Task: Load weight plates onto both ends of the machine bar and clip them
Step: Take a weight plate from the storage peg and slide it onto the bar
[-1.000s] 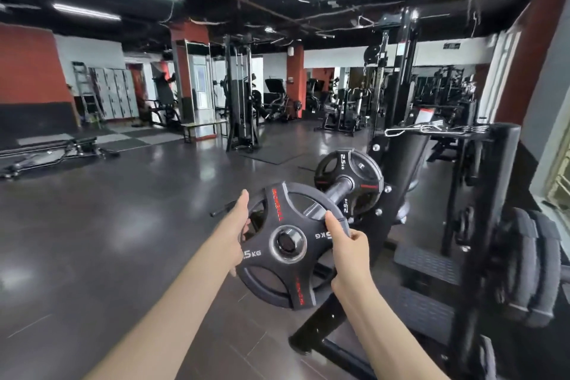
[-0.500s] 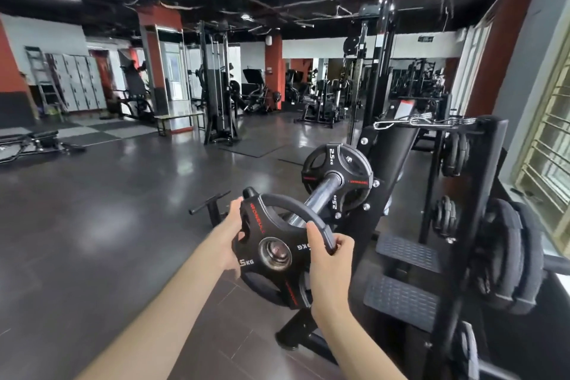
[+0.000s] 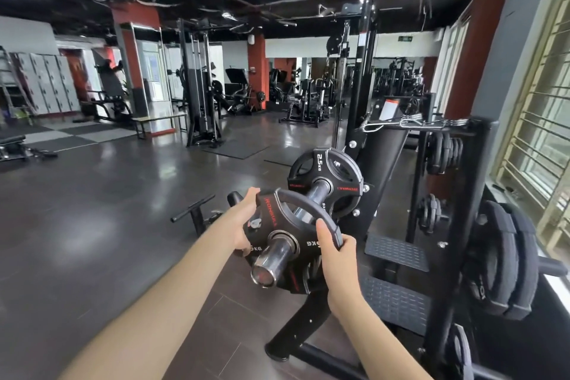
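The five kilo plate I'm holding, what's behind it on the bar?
Behind the 5 kg plate, the chrome bar sleeve runs back to a 2.5 kg plate already seated near the machine. The sleeve's middle stretch and that plate's lower edge are covered by the plate you hold.

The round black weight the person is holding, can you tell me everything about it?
The held weight plate is a black, rubbery-looking disc with cut-out grip holes, red lettering and white "KG" marks. A shiny metal ring lines its centre hole. It is already threaded on the steel bar sleeve, whose end pokes out toward the camera. It sits tilted, near the sleeve's end, apart from the 2.5 kg plate farther along. The left hand grips its left edge and the right hand its right rim.
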`<state>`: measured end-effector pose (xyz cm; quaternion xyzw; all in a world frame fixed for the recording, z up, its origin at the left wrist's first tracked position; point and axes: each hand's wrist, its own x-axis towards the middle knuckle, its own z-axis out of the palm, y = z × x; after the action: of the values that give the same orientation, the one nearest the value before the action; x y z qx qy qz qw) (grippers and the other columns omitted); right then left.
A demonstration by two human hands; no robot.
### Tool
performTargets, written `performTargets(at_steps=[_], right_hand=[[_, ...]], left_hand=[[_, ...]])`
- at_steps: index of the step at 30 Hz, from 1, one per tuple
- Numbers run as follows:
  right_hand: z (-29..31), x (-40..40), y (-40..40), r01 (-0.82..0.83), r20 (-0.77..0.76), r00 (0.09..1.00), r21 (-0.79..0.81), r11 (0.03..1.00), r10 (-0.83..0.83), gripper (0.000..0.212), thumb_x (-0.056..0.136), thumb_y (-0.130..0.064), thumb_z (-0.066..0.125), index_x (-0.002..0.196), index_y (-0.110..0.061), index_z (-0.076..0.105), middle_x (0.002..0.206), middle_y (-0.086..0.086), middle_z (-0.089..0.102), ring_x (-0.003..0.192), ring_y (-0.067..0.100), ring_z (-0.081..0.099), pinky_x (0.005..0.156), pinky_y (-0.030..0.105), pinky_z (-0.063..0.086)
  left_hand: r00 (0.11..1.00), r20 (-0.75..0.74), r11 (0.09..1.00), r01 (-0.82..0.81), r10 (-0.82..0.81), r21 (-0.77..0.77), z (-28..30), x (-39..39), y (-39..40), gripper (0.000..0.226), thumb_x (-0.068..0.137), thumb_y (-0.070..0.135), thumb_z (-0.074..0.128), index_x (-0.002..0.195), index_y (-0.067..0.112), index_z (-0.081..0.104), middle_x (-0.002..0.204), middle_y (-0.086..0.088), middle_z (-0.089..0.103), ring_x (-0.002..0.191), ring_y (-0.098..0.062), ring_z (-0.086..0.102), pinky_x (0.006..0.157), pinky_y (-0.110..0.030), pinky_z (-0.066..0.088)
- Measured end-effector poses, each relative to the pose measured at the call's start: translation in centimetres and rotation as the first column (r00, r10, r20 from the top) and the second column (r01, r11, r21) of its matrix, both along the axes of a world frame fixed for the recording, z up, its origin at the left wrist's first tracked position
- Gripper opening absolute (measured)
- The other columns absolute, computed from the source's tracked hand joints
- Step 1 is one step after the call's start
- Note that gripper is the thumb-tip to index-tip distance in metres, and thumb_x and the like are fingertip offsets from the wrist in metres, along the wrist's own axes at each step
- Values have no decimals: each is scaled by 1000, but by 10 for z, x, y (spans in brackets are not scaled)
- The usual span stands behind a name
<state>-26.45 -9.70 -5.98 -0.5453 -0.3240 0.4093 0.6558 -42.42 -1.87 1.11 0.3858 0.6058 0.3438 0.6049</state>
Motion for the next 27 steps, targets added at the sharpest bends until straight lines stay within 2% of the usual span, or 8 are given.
performTargets(at_steps=[2, 5, 8, 12, 14, 21, 24, 27], right_hand=[[1, 11, 15, -16, -17, 1000, -2, 1000, 15, 47, 90, -54, 66, 112, -16, 50, 98, -2, 61, 82, 10, 55, 68, 27, 41], [-1, 26, 40, -26, -32, 999, 22, 999, 27, 47, 89, -54, 68, 113, -17, 51, 107, 1, 63, 87, 10, 58, 68, 26, 42], [-6, 40, 68, 5, -37, 999, 50, 999, -3, 60, 87, -55, 69, 132, -21, 49, 130, 1, 58, 110, 14, 59, 80, 27, 47], [-16, 58, 104, 32, 57, 998, 102, 994, -37, 87, 88, -60, 65, 158, -27, 27, 162, 1, 30, 148, 26, 29, 119, 51, 30], [-18, 65, 119, 47, 86, 995, 130, 990, -59, 89, 89, -58, 65, 160, -26, 23, 164, -1, 26, 151, 25, 23, 122, 52, 25], [-17, 109, 179, 6, 133, 991, 80, 997, -17, 93, 93, -59, 58, 162, -27, 5, 170, -3, 2, 156, 22, 4, 126, 45, 11], [-17, 124, 201, 8, 161, 987, 98, 995, -24, 90, 94, -58, 56, 162, -28, 5, 171, -4, 2, 156, 23, 5, 126, 46, 11], [-13, 131, 216, 9, 143, 989, 121, 993, -26, 90, 93, -55, 60, 162, -28, 10, 170, -6, 10, 156, 17, 11, 126, 46, 13]], left_hand=[[1000, 12, 1000, -17, 17, 18, 3, 12, 14, 75, 88, 59, 49, 100, -14, 60, 114, -22, 65, 104, -31, 57, 97, -49, 42], [1000, 3, 1000, 12, -12, 13, 2, 27, 39, 98, 80, 63, 48, 143, -12, 39, 151, -25, 44, 134, -37, 44, 112, -61, 29], [999, 27, 999, -27, 27, 19, -3, 41, 73, 98, 80, 68, 49, 151, 2, 37, 156, -24, 37, 140, -40, 39, 117, -64, 19], [997, -12, 997, -70, 71, 25, 0, 61, 96, 82, 83, 72, 49, 128, 5, 60, 126, -17, 64, 113, -38, 58, 111, -61, 30], [996, -20, 995, -92, 93, 43, 0, 69, 110, 68, 93, 68, 44, 116, 7, 62, 104, -14, 65, 98, -33, 60, 109, -56, 33], [997, -30, 996, -65, 67, 66, 8, 118, 156, 79, 94, 74, 36, 112, 4, 66, 83, -12, 67, 74, -22, 60, 77, -36, 39], [994, -78, 995, -69, 75, 79, 6, 133, 180, 83, 90, 79, 36, 115, 6, 67, 83, -10, 69, 74, -23, 63, 64, -34, 43], [988, -89, 990, -124, 130, 67, 4, 141, 200, 71, 95, 73, 36, 93, 8, 63, 78, -9, 60, 67, -24, 56, 55, -33, 37]])
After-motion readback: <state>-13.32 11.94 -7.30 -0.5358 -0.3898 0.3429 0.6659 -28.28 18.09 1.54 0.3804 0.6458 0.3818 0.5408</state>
